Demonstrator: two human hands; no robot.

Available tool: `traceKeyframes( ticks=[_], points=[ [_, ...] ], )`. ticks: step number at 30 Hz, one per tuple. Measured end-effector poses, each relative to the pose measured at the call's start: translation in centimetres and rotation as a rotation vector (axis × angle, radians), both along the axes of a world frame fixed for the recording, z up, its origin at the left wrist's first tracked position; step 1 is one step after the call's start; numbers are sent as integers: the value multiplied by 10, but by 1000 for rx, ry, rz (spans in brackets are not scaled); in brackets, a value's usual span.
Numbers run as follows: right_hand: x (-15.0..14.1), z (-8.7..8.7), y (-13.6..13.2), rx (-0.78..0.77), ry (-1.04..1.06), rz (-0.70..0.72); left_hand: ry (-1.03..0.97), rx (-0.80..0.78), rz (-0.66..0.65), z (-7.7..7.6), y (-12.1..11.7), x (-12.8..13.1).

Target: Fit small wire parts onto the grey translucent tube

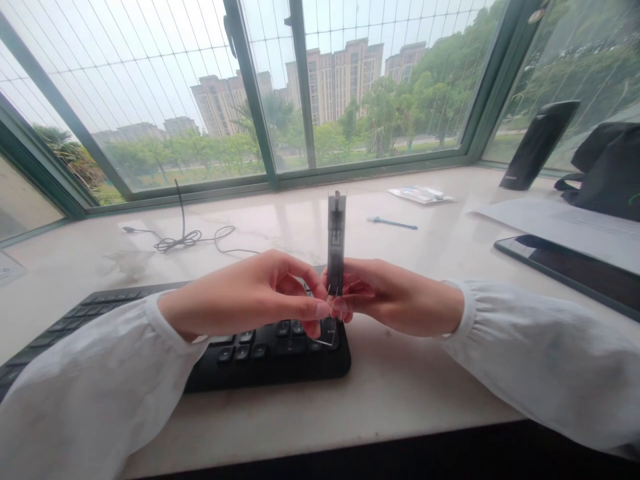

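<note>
Two bare hands are shown in the head view. A narrow dark device (336, 247) is held upright above the keyboard (280, 368), its lower end pinched by the right hand (387, 291); thin metal wires (327, 343) beneath are pinched between the left hand's (265, 290) thumb and fingers.

Blk obj. (337, 233): lower end partly hidden by hands (250, 293); kbd (300, 367) cut off L, phone (565, 270) R.
</note>
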State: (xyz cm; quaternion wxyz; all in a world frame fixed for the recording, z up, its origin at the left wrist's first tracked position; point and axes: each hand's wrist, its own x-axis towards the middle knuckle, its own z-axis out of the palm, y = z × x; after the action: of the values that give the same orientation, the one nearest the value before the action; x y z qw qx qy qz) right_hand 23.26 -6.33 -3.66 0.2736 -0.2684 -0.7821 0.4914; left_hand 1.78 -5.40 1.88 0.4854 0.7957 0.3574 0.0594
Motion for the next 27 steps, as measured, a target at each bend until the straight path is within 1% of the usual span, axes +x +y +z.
traceKeyframes(
  ticks=[2,5,8,11,15,17,22,27],
  points=[
    [-1,0,-1,3,-16,-18,10,6,-1,-1,0,1],
    [-1,0,-1,65,-62,-52,19,8,-11,-1,0,1],
    [0,-1,0,89,-61,-49,40,19,-48,1,0,-1],
    [0,-3,2,64,-63,-55,97,38,-53,2,3,-3],
    [1,-5,4,35,-57,-74,117,208,-15,-2,8,-4],
    [1,-5,4,28,-40,-61,119,259,-5,-6,8,-3],
    [1,-3,3,-9,-36,-42,89,276,-22,-14,7,2],
    [0,-6,5,-22,-31,-38,174,297,14,-17,9,3]
  ],
)
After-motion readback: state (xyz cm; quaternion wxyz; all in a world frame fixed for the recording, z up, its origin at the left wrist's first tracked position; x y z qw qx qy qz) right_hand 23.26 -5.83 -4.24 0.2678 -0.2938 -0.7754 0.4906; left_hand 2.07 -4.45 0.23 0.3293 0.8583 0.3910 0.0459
